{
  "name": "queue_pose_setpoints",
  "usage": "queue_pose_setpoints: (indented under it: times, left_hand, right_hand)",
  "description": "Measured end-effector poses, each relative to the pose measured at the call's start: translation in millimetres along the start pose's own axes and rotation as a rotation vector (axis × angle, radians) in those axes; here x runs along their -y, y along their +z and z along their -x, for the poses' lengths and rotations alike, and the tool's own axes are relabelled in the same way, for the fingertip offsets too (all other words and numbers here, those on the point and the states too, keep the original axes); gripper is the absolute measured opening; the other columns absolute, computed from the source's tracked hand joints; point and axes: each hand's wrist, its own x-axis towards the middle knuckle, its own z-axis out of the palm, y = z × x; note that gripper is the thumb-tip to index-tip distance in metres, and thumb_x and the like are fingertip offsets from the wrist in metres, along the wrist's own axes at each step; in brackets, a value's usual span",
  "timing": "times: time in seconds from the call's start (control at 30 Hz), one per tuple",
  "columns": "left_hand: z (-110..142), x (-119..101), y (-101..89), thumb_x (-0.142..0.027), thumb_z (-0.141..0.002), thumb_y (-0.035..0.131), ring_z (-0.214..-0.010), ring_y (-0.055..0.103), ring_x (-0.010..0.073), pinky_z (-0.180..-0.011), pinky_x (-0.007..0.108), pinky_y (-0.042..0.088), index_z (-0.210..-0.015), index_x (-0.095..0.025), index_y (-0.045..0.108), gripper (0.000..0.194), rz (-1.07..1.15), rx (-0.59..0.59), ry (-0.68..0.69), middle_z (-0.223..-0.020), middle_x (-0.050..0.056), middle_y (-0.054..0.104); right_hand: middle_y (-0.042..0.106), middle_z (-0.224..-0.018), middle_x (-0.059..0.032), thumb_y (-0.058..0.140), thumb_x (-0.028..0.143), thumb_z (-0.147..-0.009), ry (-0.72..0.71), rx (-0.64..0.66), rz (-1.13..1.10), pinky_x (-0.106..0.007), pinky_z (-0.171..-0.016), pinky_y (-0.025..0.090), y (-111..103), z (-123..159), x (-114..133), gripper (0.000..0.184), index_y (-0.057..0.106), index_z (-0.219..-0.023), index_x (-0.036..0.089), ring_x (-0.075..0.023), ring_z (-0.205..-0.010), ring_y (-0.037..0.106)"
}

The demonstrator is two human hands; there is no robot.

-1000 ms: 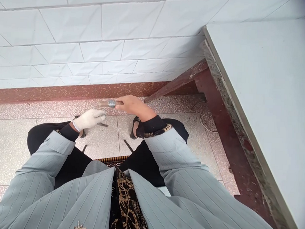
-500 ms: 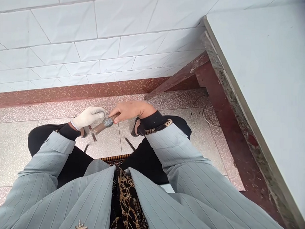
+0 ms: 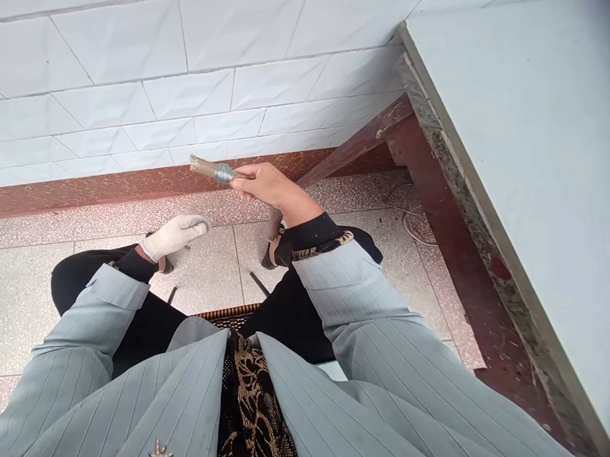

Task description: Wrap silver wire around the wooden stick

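Observation:
My right hand point(image 3: 261, 187) is bare and closed around one end of a brownish stick point(image 3: 203, 166), which looks wooden. Silvery wire point(image 3: 223, 174) is wound in a coil around its middle, just beyond my fingertips. The stick's free end points left, in front of the wall's foot. Below my right wrist shows a brown upright piece point(image 3: 275, 222); whether it belongs to the stick I cannot tell. My left hand point(image 3: 177, 236), in a white knit glove, hovers lower and to the left, apart from the stick. Its fingers are curled together, and what they hold, if anything, is hidden.
White wall tiles point(image 3: 116, 42) rise ahead above a red-brown skirting point(image 3: 151, 176). At the right stands a pale-topped table point(image 3: 528, 143) with a red-brown frame point(image 3: 436, 200). A thin cable point(image 3: 417, 236) lies under it on the speckled floor point(image 3: 211, 272).
My right hand has lifted the wire-wound stick up and away from my gloved left hand; its free end has swung upward. My left hand has stayed nearly in place.

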Motion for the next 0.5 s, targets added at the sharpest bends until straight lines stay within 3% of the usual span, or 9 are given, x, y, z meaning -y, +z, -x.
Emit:
queue_pose_setpoints:
  times: [0.1,0.2,0.37,0.5]
  left_hand:
    - [2,-7,-0.8,-0.045,-0.097,0.054,-0.062,0.051,0.013,-0.061,0.027,0.044,-0.092,-0.018,0.068,0.031,-0.134,0.019,-0.023,-0.067,-0.002,0.056]
    - [3,-14,-4.6,-0.044,-0.094,0.053,-0.069,0.058,0.0144,-0.067,0.028,0.046,-0.086,-0.019,0.069,0.031,-0.231,-0.048,-0.017,-0.075,0.001,0.065]
    - [4,-14,-15.1,-0.038,-0.093,0.053,-0.077,0.063,0.0164,-0.073,0.029,0.048,-0.085,-0.018,0.07,0.028,-0.295,-0.221,-0.002,-0.081,0.002,0.071]
    - [2,-12,-20.8,-0.033,-0.09,0.056,-0.08,0.064,0.0168,-0.077,0.03,0.049,-0.084,-0.018,0.071,0.023,-0.261,-0.248,0.021,-0.084,0.003,0.074]
  right_hand:
    - [0.057,-0.073,-0.001,0.068,0.025,-0.095,0.032,-0.025,0.322,-0.03,-0.066,0.034,4,-2,0,0.014,0.075,-0.1,0.015,-0.0141,-0.068,0.05]
    - [0.065,-0.084,-0.0046,0.07,0.029,-0.093,0.031,0.038,0.589,-0.032,-0.068,0.032,7,-1,-2,0.019,0.08,-0.102,0.016,-0.0172,-0.076,0.054]
    - [0.07,-0.087,-0.004,0.069,0.024,-0.091,-0.039,0.287,0.642,-0.031,-0.068,0.032,10,2,-7,0.021,0.083,-0.106,0.018,-0.0169,-0.077,0.056]
    - [0.064,-0.074,0.0008,0.071,0.02,-0.089,-0.11,0.608,0.518,-0.029,-0.065,0.032,9,1,-7,0.017,0.083,-0.099,0.016,-0.0133,-0.068,0.052]
